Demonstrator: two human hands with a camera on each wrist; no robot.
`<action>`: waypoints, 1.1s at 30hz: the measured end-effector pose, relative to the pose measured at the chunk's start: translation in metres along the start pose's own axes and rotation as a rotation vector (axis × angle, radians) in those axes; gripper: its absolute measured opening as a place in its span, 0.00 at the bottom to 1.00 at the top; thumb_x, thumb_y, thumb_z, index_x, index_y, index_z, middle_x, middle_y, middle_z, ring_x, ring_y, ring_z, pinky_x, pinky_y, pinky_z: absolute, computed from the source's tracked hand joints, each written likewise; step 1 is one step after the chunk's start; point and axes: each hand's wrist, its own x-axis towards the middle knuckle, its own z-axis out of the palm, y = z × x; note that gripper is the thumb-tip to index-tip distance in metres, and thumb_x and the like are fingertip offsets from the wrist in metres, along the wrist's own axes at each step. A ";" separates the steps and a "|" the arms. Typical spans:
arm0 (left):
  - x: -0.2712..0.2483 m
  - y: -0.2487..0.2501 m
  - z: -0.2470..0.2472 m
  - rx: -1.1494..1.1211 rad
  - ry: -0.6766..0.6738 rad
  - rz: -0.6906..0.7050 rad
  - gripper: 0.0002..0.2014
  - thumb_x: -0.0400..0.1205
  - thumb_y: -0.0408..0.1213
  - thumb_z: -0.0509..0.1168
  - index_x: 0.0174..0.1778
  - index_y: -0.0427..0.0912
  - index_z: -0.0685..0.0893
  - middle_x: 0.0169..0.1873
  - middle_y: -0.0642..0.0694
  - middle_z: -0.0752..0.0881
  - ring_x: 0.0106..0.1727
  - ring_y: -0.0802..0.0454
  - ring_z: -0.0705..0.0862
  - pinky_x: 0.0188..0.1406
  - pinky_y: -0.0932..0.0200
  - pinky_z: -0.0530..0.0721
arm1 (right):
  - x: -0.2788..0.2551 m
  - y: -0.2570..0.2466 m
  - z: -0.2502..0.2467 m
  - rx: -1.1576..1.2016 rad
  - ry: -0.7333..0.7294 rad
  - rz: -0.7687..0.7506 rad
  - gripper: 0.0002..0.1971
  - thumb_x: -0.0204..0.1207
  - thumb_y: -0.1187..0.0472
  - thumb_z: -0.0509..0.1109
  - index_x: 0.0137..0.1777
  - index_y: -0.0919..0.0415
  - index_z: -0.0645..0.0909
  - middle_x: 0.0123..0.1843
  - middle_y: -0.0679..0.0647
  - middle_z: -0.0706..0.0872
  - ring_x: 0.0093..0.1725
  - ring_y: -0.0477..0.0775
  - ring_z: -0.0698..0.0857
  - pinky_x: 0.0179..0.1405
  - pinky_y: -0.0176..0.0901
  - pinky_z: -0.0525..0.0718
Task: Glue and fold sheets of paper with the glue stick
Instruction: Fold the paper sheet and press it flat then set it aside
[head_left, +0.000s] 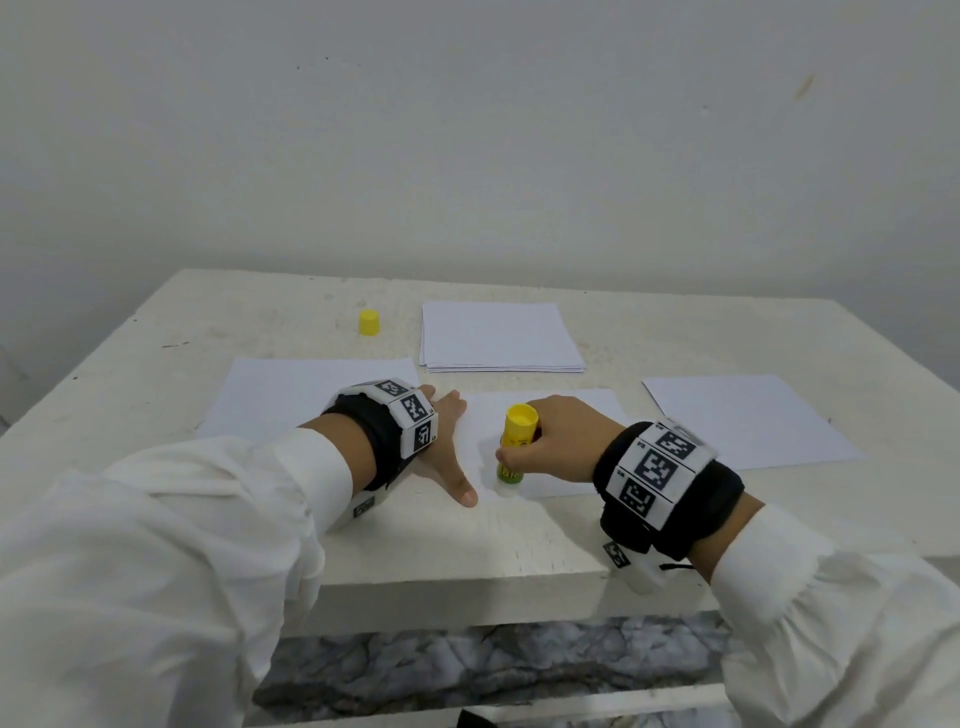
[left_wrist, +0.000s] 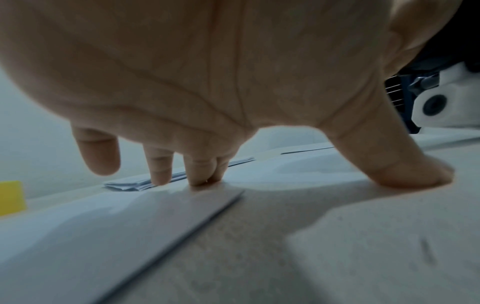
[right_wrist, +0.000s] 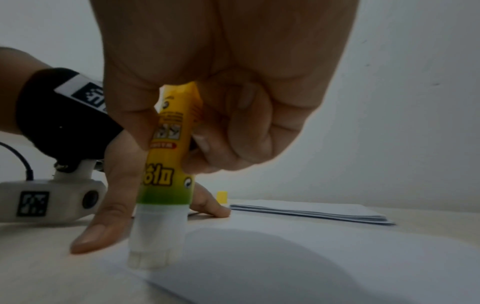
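A yellow and green glue stick (head_left: 515, 447) (right_wrist: 170, 156) stands tip down on a white sheet (head_left: 561, 441) (right_wrist: 285, 257) in front of me. My right hand (head_left: 545, 441) grips its barrel, fingers and thumb curled round it. The white glue end touches the sheet near its left edge. My left hand (head_left: 447, 447) (left_wrist: 285, 170) lies flat with spread fingers at the sheet's left edge, thumb (left_wrist: 405, 170) pressed down beside the stick. The stick's yellow cap (head_left: 369, 322) (left_wrist: 10, 198) (right_wrist: 222, 197) stands apart at the back left.
A stack of white sheets (head_left: 498, 338) (right_wrist: 311, 211) lies at the back middle of the pale table (head_left: 467, 545). Single sheets lie at the left (head_left: 301, 389) and the right (head_left: 748, 421). The table's front edge runs just below my wrists.
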 end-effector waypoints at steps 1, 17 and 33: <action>0.001 0.000 0.000 -0.002 -0.003 0.003 0.73 0.47 0.80 0.68 0.83 0.55 0.40 0.84 0.48 0.43 0.84 0.42 0.45 0.80 0.34 0.52 | -0.002 0.005 -0.002 0.003 0.010 0.016 0.15 0.73 0.54 0.71 0.30 0.58 0.72 0.30 0.47 0.74 0.30 0.46 0.72 0.31 0.37 0.69; 0.007 0.001 -0.001 -0.009 -0.017 0.020 0.71 0.49 0.79 0.70 0.83 0.53 0.44 0.83 0.47 0.48 0.84 0.44 0.46 0.79 0.37 0.54 | -0.041 0.094 -0.044 0.044 0.143 0.251 0.16 0.74 0.56 0.71 0.51 0.71 0.84 0.51 0.64 0.87 0.41 0.52 0.79 0.40 0.43 0.75; 0.003 0.015 -0.014 0.139 -0.020 -0.006 0.70 0.55 0.74 0.73 0.83 0.43 0.44 0.83 0.46 0.47 0.83 0.43 0.46 0.79 0.36 0.51 | 0.046 0.106 -0.078 0.035 0.192 0.407 0.16 0.74 0.52 0.69 0.32 0.59 0.69 0.31 0.53 0.73 0.33 0.54 0.74 0.27 0.39 0.68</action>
